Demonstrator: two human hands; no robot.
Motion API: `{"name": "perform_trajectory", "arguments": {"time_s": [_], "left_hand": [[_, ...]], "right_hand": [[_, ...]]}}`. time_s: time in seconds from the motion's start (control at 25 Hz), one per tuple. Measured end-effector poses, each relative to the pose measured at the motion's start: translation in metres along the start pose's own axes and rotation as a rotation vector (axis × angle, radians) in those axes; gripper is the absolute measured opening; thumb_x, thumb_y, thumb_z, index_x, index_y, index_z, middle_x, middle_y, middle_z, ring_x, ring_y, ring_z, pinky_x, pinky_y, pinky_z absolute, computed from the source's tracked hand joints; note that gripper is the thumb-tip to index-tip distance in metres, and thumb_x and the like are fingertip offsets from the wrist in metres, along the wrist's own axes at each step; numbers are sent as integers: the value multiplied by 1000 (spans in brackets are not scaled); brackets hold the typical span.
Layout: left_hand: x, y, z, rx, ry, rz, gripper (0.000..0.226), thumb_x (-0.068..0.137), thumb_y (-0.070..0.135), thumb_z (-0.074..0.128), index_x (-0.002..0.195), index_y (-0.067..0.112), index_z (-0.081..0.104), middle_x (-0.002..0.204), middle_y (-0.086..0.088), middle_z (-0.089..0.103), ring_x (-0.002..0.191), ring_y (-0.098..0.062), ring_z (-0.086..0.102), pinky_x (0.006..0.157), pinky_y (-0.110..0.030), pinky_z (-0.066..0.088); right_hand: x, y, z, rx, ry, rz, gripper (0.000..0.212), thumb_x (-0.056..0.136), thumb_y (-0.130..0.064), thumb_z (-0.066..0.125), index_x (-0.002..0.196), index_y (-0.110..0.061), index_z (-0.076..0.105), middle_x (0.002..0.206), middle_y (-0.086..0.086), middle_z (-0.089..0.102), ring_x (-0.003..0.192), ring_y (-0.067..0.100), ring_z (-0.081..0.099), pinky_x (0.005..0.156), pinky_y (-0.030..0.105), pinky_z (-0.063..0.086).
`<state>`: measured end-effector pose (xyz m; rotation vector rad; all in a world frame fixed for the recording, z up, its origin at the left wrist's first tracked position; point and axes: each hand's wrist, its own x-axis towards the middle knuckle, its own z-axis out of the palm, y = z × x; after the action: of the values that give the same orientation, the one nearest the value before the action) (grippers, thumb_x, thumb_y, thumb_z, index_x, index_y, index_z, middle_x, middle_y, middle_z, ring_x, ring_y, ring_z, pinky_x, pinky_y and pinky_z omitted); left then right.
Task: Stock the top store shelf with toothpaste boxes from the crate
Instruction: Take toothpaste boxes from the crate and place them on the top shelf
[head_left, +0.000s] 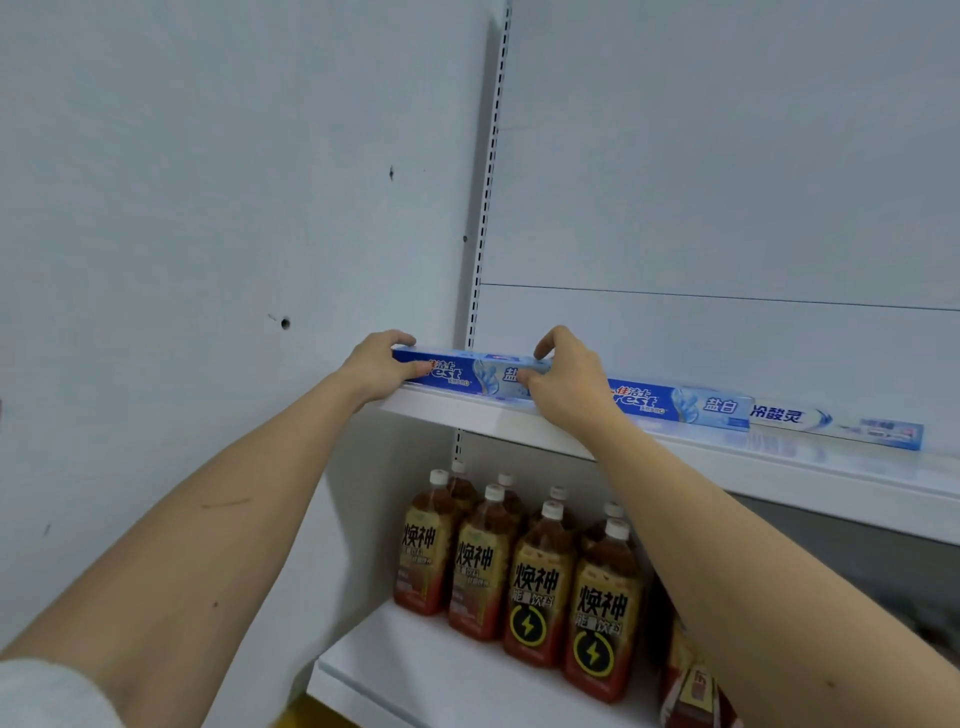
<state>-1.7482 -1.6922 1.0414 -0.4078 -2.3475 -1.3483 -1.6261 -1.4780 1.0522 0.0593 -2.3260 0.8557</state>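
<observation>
- At the top shelf's (545, 423) left end, the left hand (376, 371) and right hand (563, 382) pinch a blue toothpaste box (470, 370).
- Along the front edge, two more boxes (680, 404) lie end to end.

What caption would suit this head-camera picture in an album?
Both hands, left hand and right hand, set a blue Crest toothpaste box at the top shelf's left end, above bottled drinks.

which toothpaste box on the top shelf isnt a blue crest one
The rightmost box: mostly white with blue ends, unlike the two blue Crest boxes to its left, one held by both hands.
</observation>
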Motion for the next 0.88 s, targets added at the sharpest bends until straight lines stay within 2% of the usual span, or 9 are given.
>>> {"name": "perform_trajectory", "arguments": {"time_s": [0.16, 0.32, 0.44, 0.64, 0.84, 0.88], "left_hand": [[25, -13, 15, 161, 95, -9, 51, 88, 31, 71, 134, 19, 54, 135, -8, 56, 119, -26, 54, 100, -44, 48], [32, -12, 20, 192, 102, -23, 51, 92, 30, 66, 139, 18, 50, 138, -6, 54, 123, -25, 52, 100, -41, 48], [25, -7, 20, 209, 44, -36, 53, 98, 29, 56, 148, 17, 40, 146, -6, 47, 130, -26, 47, 104, -38, 44], [0, 6, 21, 208, -15, -65, 61, 101, 38, 46, 154, 18, 25, 151, -7, 40, 134, -28, 42, 109, -43, 41], [-42, 26, 16, 67, 8, -81, 58, 102, 45, 40, 152, 18, 30, 147, -5, 44, 130, -24, 46, 107, -40, 42], [-51, 30, 15, 37, 9, -81, 57, 101, 47, 39, 149, 17, 36, 144, -4, 48, 127, -24, 49, 107, -40, 43]], "right_hand": [[20, -2, 7, -163, -83, 76, 31, 96, -12, 56, 125, -9, 46, 122, 11, 55, 96, 21, 52, 74, 28, 46], [22, -3, 5, -211, -152, 73, 40, 97, -11, 51, 136, -9, 44, 137, 11, 48, 118, 26, 51, 81, 27, 44], [16, -5, -1, -190, -170, 70, 39, 97, -9, 45, 135, -7, 45, 137, 12, 49, 119, 27, 51, 85, 30, 46], [-3, -11, -15, -124, -236, 48, 44, 99, -8, 41, 143, -10, 39, 142, 9, 46, 124, 25, 49, 84, 27, 43], [-33, -13, -32, 90, -207, 9, 43, 103, -20, 43, 144, -13, 38, 147, 6, 43, 118, 18, 48, 74, 20, 40], [-41, -14, -36, 158, -191, 5, 43, 103, -24, 43, 144, -13, 38, 147, 5, 44, 121, 18, 48, 77, 20, 40]]}}
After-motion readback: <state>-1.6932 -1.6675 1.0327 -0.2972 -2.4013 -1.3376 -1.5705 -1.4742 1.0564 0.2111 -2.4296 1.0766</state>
